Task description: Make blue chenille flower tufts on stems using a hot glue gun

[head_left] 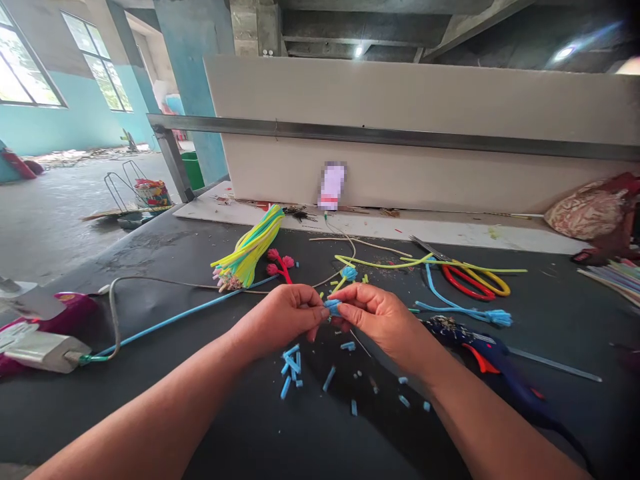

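My left hand (295, 310) and my right hand (373, 313) meet over the middle of the black table, fingertips closed in a pinch. Between them is a small blue fuzzy pipe cleaner piece (332, 307), partly hidden by the fingers. Just beyond the fingertips lies a blue pipe cleaner flower (349, 273) on a yellow-green stem. A red pipe cleaner sprig (283, 263) with several buds sits behind my left hand. Short blue cut pieces (291, 363) are scattered on the table below my hands.
A yellow and green pipe cleaner bundle (250, 250) lies at the back left. Scissors (470, 277) with red and yellow handles, a blue stem with a tufted end (497, 317) and a dark blue glue gun (493, 363) lie right. White plug (47, 350) and cable are left.
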{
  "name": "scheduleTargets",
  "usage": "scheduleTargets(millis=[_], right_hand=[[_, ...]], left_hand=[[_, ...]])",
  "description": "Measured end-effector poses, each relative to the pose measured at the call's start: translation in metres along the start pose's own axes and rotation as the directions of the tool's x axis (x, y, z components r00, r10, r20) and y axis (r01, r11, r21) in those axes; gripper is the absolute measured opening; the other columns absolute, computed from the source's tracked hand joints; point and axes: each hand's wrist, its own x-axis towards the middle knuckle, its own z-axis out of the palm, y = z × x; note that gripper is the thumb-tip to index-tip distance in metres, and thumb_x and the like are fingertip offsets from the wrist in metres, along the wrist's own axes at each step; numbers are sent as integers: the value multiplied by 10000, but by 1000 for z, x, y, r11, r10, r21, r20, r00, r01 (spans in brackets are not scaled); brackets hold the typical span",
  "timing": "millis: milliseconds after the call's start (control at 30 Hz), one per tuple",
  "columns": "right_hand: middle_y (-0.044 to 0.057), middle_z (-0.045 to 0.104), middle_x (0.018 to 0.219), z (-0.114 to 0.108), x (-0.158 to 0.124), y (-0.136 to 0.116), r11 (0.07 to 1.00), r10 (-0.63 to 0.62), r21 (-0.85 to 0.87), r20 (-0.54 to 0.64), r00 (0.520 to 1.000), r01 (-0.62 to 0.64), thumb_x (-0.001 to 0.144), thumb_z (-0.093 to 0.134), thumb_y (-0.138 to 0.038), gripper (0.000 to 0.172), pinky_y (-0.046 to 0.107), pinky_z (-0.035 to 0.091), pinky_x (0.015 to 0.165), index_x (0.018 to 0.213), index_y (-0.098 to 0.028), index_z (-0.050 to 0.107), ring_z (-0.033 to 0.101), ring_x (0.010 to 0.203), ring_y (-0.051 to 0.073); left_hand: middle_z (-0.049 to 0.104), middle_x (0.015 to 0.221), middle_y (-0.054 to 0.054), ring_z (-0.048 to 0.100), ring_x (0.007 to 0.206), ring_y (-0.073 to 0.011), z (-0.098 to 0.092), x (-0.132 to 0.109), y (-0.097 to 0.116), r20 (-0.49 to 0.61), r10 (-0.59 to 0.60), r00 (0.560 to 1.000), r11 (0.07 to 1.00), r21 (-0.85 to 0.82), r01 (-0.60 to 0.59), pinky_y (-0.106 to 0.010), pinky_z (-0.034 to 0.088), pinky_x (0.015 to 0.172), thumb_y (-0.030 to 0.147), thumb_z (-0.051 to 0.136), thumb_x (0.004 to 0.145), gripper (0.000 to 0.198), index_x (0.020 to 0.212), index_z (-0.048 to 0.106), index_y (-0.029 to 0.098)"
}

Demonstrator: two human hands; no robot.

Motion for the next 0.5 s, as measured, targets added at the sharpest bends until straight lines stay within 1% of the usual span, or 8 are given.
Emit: scheduleTargets(millis=[100, 167, 200, 267, 367, 433, 500], right_hand=[[-23, 619, 705, 1, 1, 1, 1000, 6, 6, -22, 1000, -6, 793, 601, -276, 118, 250, 461, 611, 865, -188, 636, 562, 619, 107], [-18, 627, 703, 0, 1, 1, 1000, 4, 8, -26, 1000, -3, 784, 612, -284, 124, 258, 464, 617, 854, -185, 639, 564, 618, 112], [-15, 631, 712, 0, 1, 0, 1000, -3, 6, -21, 1000, 3, 785, 614, -297, 135, 262, 466, 622, 860, -187, 641, 566, 625, 116], [-10, 635, 739, -2, 1, -2, 1000, -30, 2, -8, 1000, 30, 793, 609, -317, 154, 266, 466, 631, 882, -197, 644, 567, 643, 119], [-5, 640, 791, -5, -1, -5, 997, -77, 8, 17, 997, 77, 801, 601, -299, 147, 263, 472, 650, 911, -211, 642, 574, 670, 118], [-6, 646, 783, -6, -3, -5, 995, -98, -17, 26, 995, 99, 801, 599, -273, 144, 261, 476, 655, 930, -225, 641, 581, 673, 119], [-9, 653, 770, -7, -4, -2, 990, -119, -77, 28, 993, 121, 805, 594, -265, 160, 263, 479, 662, 957, -243, 641, 587, 676, 124]], left_hand=[[531, 502, 32, 338, 452, -67, 3, -1, 4, 3, 1, 1000, 1000, -6, -1, -209, 243, 449, 423, 577, 740, 277, 668, 536, 158], [521, 496, 34, 338, 450, -63, 3, -2, 7, 8, -15, 1000, 1000, -25, 15, -203, 240, 448, 430, 582, 739, 291, 664, 525, 155], [524, 503, 35, 330, 443, -59, 2, -2, 8, 25, -30, 999, 998, -46, 31, -201, 232, 441, 434, 586, 738, 293, 678, 521, 154], [549, 551, 26, 324, 433, -52, -1, -4, 9, 94, -55, 994, 992, -110, 65, -198, 220, 426, 445, 578, 747, 296, 731, 518, 155], [593, 663, -6, 361, 449, -51, -9, -6, 9, 197, -47, 979, 974, -209, 89, -193, 239, 417, 452, 520, 792, 296, 795, 519, 156], [597, 683, -13, 373, 457, -49, -13, -8, 9, 217, -38, 976, 968, -236, 90, -189, 244, 415, 444, 510, 802, 292, 791, 526, 153], [594, 663, -11, 369, 451, -45, -16, -9, 9, 223, -38, 974, 969, -231, 90, -188, 243, 417, 435, 537, 784, 291, 775, 541, 145]])
